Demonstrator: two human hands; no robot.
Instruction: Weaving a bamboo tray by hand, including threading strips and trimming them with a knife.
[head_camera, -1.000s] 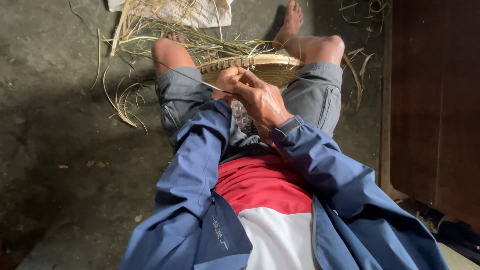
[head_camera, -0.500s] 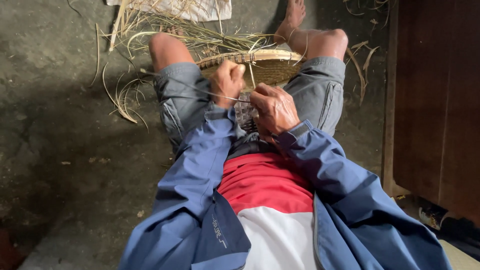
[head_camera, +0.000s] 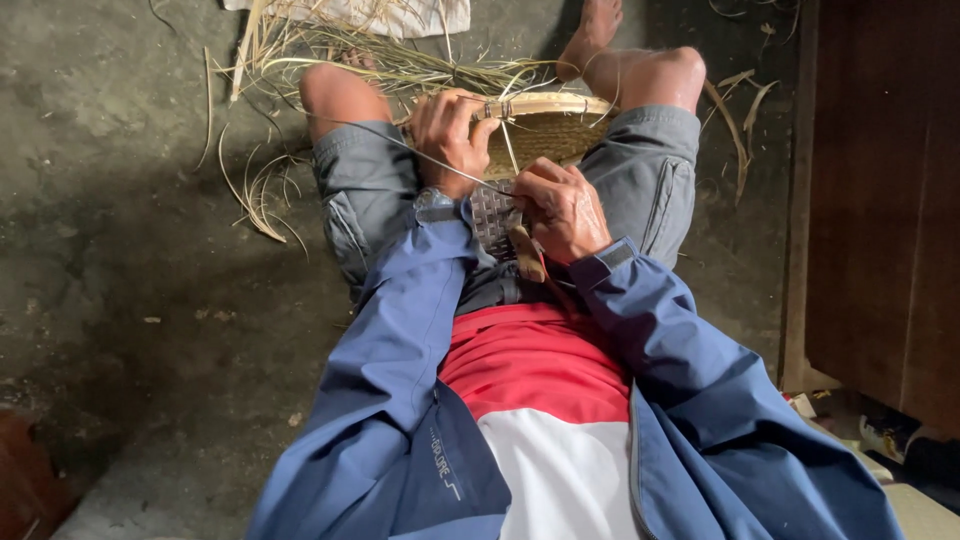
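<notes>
Left hand clamps the woven basket rim in the lap; right hand pinches a thin strip near the weave. Best kept taut, basket steady between knees.

A rough grey concrete floor fills the left side. Loose dry straw lies scattered at the top, partly over a pale sheet, with a few curled strands trailing further left. A dark brown wooden cabinet stands along the right edge. Small scraps, too blurred to identify, sit at its foot.
</notes>
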